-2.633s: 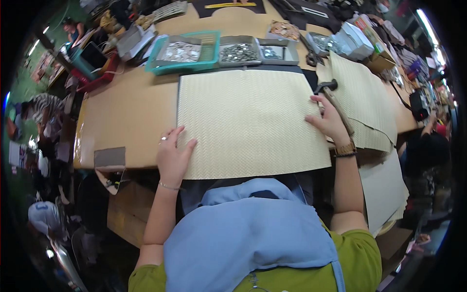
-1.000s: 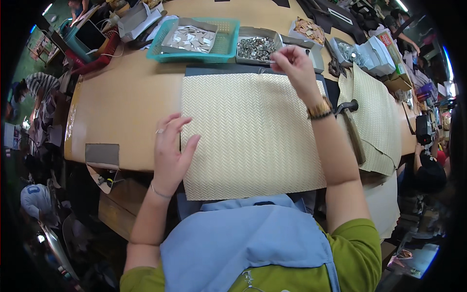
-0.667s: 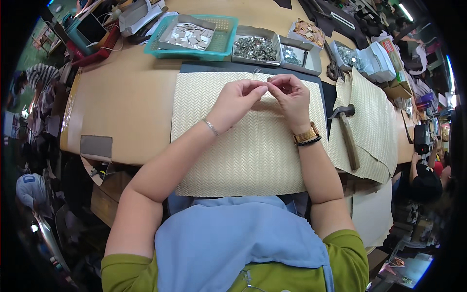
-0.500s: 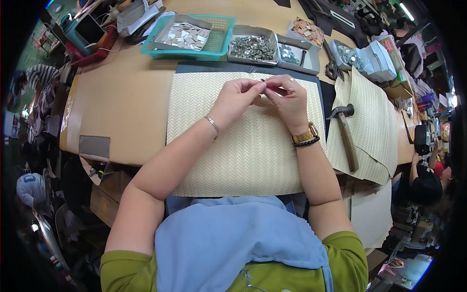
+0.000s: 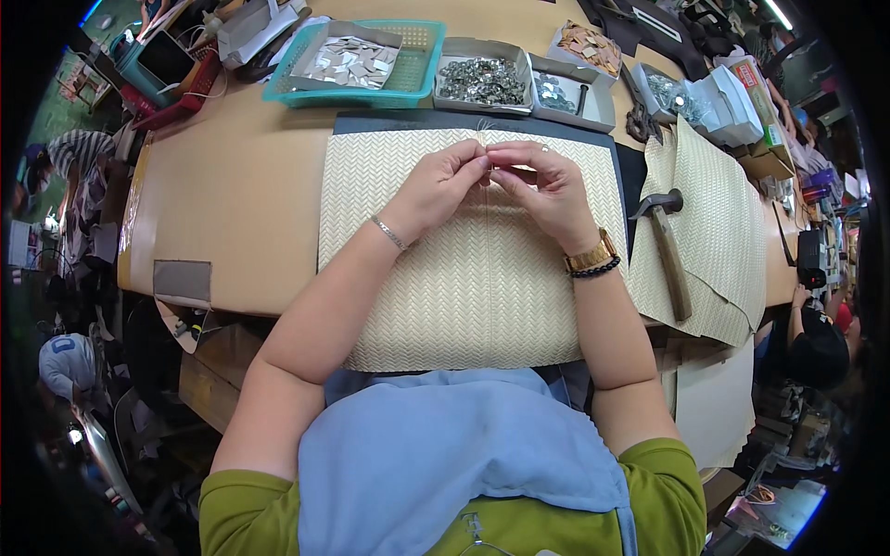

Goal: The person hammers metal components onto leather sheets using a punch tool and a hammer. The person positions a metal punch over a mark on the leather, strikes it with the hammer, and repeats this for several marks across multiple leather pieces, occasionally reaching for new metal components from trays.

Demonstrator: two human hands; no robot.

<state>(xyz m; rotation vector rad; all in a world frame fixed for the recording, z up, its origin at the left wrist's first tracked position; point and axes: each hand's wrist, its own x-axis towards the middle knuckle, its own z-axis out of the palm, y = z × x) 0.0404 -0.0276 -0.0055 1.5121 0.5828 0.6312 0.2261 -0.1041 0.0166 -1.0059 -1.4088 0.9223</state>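
Note:
A cream woven sheet [image 5: 464,287] lies flat on a dark mat [image 5: 408,123] on the brown worktable [image 5: 241,195]. My left hand [image 5: 443,181] and my right hand [image 5: 545,185] meet over the sheet's far edge. Their fingertips are pinched together on a small part [image 5: 487,159] that is mostly hidden between them. A thin strand sticks up just beyond the fingertips. My right wrist carries a gold watch and a dark bead band, and my left wrist a thin bracelet.
Beyond the sheet stand a teal basket [image 5: 422,51] of silvery pieces and grey trays of small metal parts [image 5: 482,82]. A hammer [image 5: 669,255] lies on a stack of woven sheets [image 5: 728,241] to the right. Other people are at the far right [image 5: 816,343] and far left.
My right hand came back from the metal-parts tray and my left hand lifted off the sheet. Both now meet, pinched together, at the sheet's far edge.

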